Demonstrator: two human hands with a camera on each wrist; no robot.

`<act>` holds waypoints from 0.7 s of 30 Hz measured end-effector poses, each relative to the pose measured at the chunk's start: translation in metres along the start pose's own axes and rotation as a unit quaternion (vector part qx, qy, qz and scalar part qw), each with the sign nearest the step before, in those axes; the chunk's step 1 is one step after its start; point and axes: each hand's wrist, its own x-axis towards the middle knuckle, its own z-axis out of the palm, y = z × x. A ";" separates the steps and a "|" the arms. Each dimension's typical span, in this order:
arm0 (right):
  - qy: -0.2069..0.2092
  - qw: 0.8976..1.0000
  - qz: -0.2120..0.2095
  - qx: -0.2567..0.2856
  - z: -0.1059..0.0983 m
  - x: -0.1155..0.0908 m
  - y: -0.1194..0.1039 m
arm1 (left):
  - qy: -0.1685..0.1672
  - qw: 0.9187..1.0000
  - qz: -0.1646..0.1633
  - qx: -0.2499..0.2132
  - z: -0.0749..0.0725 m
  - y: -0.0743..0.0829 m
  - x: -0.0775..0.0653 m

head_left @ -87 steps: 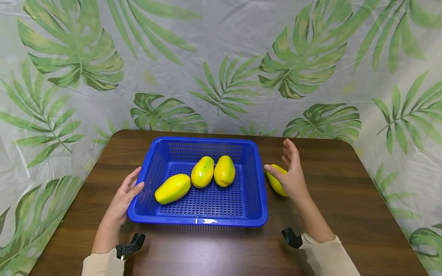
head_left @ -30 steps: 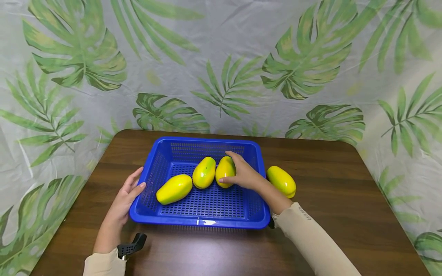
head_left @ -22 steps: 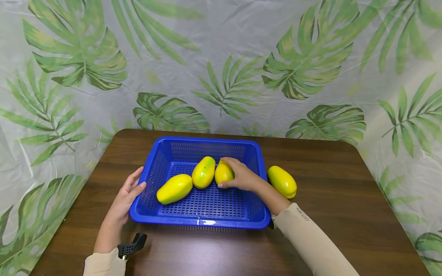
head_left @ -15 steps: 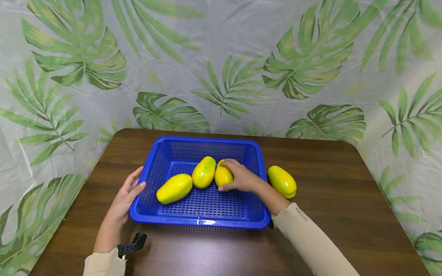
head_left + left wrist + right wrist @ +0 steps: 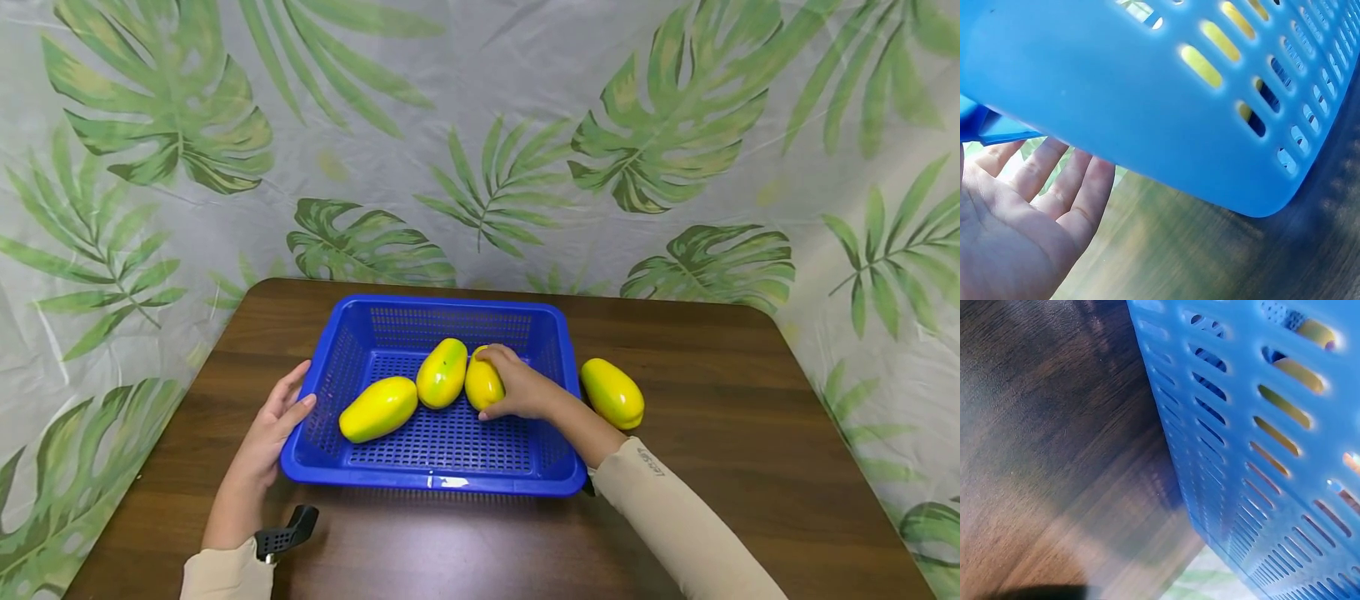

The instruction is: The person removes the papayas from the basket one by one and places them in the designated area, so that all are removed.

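Note:
A blue perforated plastic basket (image 5: 495,483) holds 3 glossy yellow papayas with green tinges. My left hand (image 5: 270,425) grips its left rim, thumb on top; in the left wrist view the fingers (image 5: 1088,194) reach up under the rim's edge. Inside the basket, my right hand (image 5: 521,387) holds the rightmost papaya (image 5: 483,385), fingers over its top and thumb at its near end. Beside that one stands a middle papaya (image 5: 442,373), and another papaya (image 5: 378,409) lies slanted to the left. The right wrist view shows mostly the basket's slotted wall (image 5: 1241,444), which hides the hand's grip.
One more papaya (image 5: 612,393) lies on the brown wooden table (image 5: 720,400), just right of the basket and close to my right forearm. Behind the table hangs a leaf-patterned cloth (image 5: 495,100). A black wrist mount (image 5: 288,533) sits at my left wrist.
My right hand has gone from the papaya on the table into the basket and closed round the rightmost papaya there, which now leans slightly. The left hand has stayed on the rim.

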 end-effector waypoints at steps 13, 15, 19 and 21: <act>0.008 1.000 -0.020 0.007 -0.001 -0.001 -0.001 | 0.001 1.000 -0.001 -0.003 -0.001 -0.001 -0.001; 0.014 1.000 -0.021 0.012 -0.002 -0.001 -0.002 | 0.002 1.000 -0.002 -0.003 -0.001 -0.001 -0.001; 0.030 0.999 -0.019 0.020 -0.005 -0.003 -0.005 | 0.002 1.000 -0.003 -0.001 0.000 -0.001 -0.001; 0.037 0.999 -0.021 0.024 -0.006 -0.004 -0.005 | 0.003 1.000 -0.005 0.002 0.000 0.000 0.000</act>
